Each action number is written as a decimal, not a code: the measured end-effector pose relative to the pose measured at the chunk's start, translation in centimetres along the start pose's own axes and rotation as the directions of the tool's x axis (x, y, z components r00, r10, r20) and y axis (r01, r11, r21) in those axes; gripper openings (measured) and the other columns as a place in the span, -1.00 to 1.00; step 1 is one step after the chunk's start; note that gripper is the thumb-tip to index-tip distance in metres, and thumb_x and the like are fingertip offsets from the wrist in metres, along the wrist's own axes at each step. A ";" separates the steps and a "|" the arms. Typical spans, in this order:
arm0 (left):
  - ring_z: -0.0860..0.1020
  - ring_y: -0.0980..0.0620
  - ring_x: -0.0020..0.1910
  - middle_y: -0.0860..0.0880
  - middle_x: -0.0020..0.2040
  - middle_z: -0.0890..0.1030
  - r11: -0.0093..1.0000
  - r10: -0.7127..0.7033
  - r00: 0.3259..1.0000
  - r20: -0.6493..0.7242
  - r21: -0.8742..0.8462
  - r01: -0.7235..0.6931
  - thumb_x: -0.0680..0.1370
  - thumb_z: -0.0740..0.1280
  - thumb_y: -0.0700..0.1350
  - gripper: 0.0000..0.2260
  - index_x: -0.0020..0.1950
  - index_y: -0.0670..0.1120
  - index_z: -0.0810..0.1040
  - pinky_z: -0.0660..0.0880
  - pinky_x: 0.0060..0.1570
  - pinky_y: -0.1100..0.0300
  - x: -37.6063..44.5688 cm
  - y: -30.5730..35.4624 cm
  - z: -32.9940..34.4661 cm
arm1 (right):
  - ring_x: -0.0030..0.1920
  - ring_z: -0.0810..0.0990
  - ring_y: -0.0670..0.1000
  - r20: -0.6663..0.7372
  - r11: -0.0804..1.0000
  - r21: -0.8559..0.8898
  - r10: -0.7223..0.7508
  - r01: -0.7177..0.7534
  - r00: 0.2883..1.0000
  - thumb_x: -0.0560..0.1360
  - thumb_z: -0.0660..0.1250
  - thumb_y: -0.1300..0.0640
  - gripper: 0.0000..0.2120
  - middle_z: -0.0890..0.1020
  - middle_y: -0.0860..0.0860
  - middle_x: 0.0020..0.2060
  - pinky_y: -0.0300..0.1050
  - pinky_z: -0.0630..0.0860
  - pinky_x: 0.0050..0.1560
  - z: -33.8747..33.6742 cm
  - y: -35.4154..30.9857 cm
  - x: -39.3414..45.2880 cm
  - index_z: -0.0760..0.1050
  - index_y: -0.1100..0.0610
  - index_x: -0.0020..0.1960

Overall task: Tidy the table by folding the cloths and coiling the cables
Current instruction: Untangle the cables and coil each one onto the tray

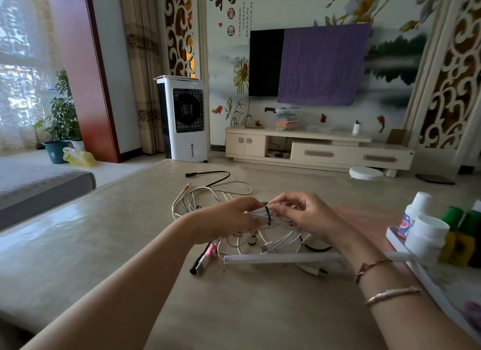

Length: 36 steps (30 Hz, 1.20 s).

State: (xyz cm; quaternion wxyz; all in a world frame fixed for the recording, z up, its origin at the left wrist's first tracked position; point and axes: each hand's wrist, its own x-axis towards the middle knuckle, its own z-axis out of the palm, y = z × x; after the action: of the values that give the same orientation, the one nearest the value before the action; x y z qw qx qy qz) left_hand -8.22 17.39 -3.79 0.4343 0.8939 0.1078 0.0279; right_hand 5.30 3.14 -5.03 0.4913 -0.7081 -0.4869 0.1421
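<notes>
1. I see both hands meeting above the middle of the table (109,232), holding one white cable bundle (270,215) between them.
2. My left hand (229,219) has its fingers curled round the left end of that bundle.
3. My right hand (309,217) pinches the bundle's right part, its fingertips at the top edge.
4. A thin black tie (268,214) wraps round the bundle between the two hands.
5. Under the hands, a loose tangle of white cables (216,196) lies spread on the table, reaching toward the far side.
6. A black cable (208,175) lies beyond that tangle, its plug pointing left.
7. Nearer me, a pink plug (212,252) and a black plug (199,267) rest on the table, just left of a white flat strip (283,258).
8. At the right edge, white bottles (426,235) and green bottles (466,227) stand on a tray (395,239).
</notes>
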 end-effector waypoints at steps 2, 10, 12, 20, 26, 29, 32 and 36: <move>0.46 0.08 -0.18 -0.02 -0.06 0.56 0.997 -0.015 1.000 0.016 -0.071 0.016 0.56 0.30 -0.15 -0.76 0.24 -0.04 0.47 0.40 -0.20 0.24 -0.2 0.2 0.0 | -0.19 0.57 -0.19 -0.018 1.000 -0.005 0.013 -0.013 1.000 0.50 0.40 0.05 -0.95 0.66 -0.05 -0.21 -0.43 0.44 -0.24 0.1 0.2 0.0 0.62 0.00 -0.10; 0.44 0.24 -0.48 0.11 -0.40 0.58 0.991 0.044 0.960 -0.277 -0.108 -0.077 0.49 0.41 0.08 -0.77 -0.07 -0.07 0.60 0.37 -0.45 0.39 1.0 0.0 0.7 | -0.44 0.40 -0.24 -0.105 0.990 0.138 0.025 -0.011 0.994 0.56 0.32 0.11 -0.90 0.55 -0.20 -0.42 -0.41 0.34 -0.40 0.7 0.3 0.1 0.47 0.07 -0.13; 0.45 0.24 -0.48 0.10 -0.39 0.58 0.993 0.020 0.965 -0.260 -0.106 -0.049 0.51 0.39 0.05 -0.79 -0.09 -0.10 0.56 0.38 -0.43 0.36 1.1 -0.2 0.7 | -0.48 0.39 -0.24 -0.112 0.987 0.162 0.040 -0.022 0.993 0.56 0.31 0.15 -0.89 0.55 -0.21 -0.47 -0.41 0.32 -0.43 0.7 0.3 0.2 0.47 0.07 -0.15; 0.47 0.20 -0.38 0.03 -0.19 0.60 0.997 0.014 0.983 -0.181 0.080 0.001 0.55 0.34 0.03 -0.85 -0.01 -0.02 0.47 0.40 -0.37 0.35 1.0 -0.9 1.3 | -0.15 0.56 -0.02 -0.094 0.991 -0.006 0.134 -0.135 0.987 0.59 0.21 0.23 -0.85 0.64 0.06 -0.17 -0.08 0.51 -0.11 1.3 -0.1 0.2 0.45 -0.01 0.02; 0.49 0.09 0.00 0.09 0.02 0.49 0.917 0.076 0.989 -0.130 0.398 -0.019 0.35 0.52 0.15 -0.48 0.24 0.05 0.49 0.37 -0.08 0.29 0.5 0.3 2.6 | 0.00 0.57 0.00 -0.033 0.927 -0.361 0.102 -0.107 0.994 0.52 0.20 0.29 -0.76 0.59 -0.03 -0.04 -0.13 0.49 -0.04 -1.7 -0.1 -2.7 0.47 -0.03 0.03; 0.51 -0.02 0.04 -0.03 0.08 0.55 0.843 0.115 0.990 -0.082 0.535 -0.054 0.37 0.53 0.09 -0.49 0.21 -0.10 0.50 0.38 -0.08 0.20 0.5 0.9 3.7 | 0.06 0.54 -0.02 -0.034 0.874 -0.465 0.142 -0.141 0.989 0.46 0.25 0.32 -0.74 0.55 -0.03 -0.01 -0.15 0.47 0.05 -3.8 0.7 -5.0 0.39 0.05 0.08; 0.50 -0.01 0.08 -0.05 0.15 0.54 0.823 0.123 0.989 -0.082 0.565 -0.056 0.39 0.52 0.07 -0.47 0.26 -0.10 0.46 0.33 -0.08 0.27 0.4 1.1 4.1 | 0.07 0.52 -0.07 -0.011 0.806 -0.571 0.185 -0.158 0.983 0.43 0.31 0.28 -0.70 0.53 -0.07 0.02 -0.23 0.45 0.07 -5.2 1.7 -6.8 0.37 0.03 0.10; 0.50 0.03 0.01 -0.03 0.15 0.53 0.832 0.120 0.991 -0.060 0.551 -0.067 0.38 0.53 0.07 -0.47 0.25 -0.08 0.47 0.38 -0.12 0.30 0.3 1.3 3.8 | 0.11 0.49 -0.04 0.055 0.635 -0.770 0.157 -0.058 0.986 0.44 0.24 0.24 -0.73 0.52 -0.06 0.07 -0.21 0.39 0.04 -4.9 2.6 -8.1 0.43 0.02 0.11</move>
State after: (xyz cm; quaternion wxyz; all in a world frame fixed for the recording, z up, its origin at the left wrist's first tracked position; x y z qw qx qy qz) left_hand -7.16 13.73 -5.19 0.1531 0.9826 0.0873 0.0582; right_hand 6.13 -6.41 -7.17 0.1068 -0.8674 -0.4859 -0.0073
